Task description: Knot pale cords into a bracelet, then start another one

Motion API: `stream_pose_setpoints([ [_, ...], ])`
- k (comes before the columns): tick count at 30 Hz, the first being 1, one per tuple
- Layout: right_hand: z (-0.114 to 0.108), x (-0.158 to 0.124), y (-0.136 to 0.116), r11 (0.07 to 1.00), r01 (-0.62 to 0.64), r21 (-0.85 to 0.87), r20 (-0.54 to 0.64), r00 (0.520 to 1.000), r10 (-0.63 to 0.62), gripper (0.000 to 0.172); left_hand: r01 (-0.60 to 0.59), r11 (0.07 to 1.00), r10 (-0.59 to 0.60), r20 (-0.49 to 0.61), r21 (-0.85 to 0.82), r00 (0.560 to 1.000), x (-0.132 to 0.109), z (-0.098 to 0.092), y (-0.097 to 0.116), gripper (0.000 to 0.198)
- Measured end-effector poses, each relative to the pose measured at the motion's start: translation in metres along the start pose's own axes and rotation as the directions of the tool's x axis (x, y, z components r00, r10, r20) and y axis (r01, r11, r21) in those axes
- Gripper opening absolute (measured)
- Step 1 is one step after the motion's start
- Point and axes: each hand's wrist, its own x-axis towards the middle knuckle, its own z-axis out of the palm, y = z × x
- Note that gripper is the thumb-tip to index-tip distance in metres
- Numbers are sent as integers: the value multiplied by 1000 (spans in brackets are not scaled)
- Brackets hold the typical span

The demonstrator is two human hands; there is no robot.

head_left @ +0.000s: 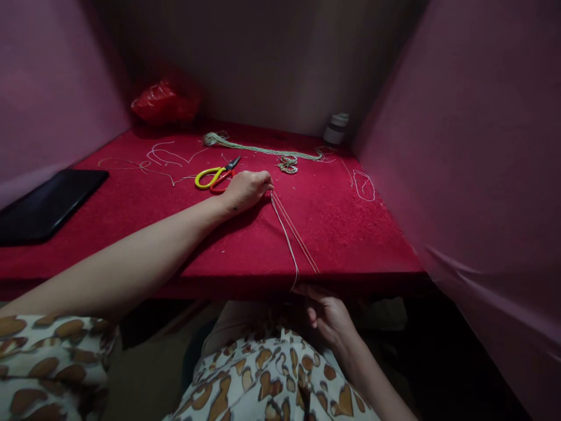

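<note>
Over the red cloth, my left hand (249, 188) is closed, with its fingertips pinched on the upper ends of several thin pale strings (287, 225). The strings run down toward the table's front edge. Below that edge my right hand (329, 316) has its fingers toward the lower end of the strings; the fingertips are dark, and whether they grip a string is unclear. Beside my left hand lie scissors (218, 176) with one yellow and one red handle, partly covered by the hand. Farther back stretches a long hank of pale green string (263, 149), with a small coiled bundle (287, 164) near it.
Loose white string (164, 155) lies at the back left, and a loop of string (364, 186) at the right. A red plastic bag (162, 104), a small white-lidded bottle (336, 130) and a black tablet-like slab (50, 204) rest on the table (350, 245). Pink walls (473, 146) enclose both sides.
</note>
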Motion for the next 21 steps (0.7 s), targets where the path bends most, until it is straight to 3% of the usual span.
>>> stream_pose_setpoints([
  [4,-2,0,1,998,21,-51,6,1000,-21,24,55,991,-51,34,-122,998,0,-1,2,13],
  [8,-11,-8,-5,982,60,-179,16,998,-58,25,127,954,-98,119,-270,988,0,-14,12,12],
  [14,-39,-28,-26,818,33,-575,-44,997,-71,36,185,870,-94,213,-458,972,-2,-40,31,12],
  [21,-54,-49,-47,811,31,-585,-148,978,-144,39,237,691,-70,263,-683,962,-7,-51,46,8],
])
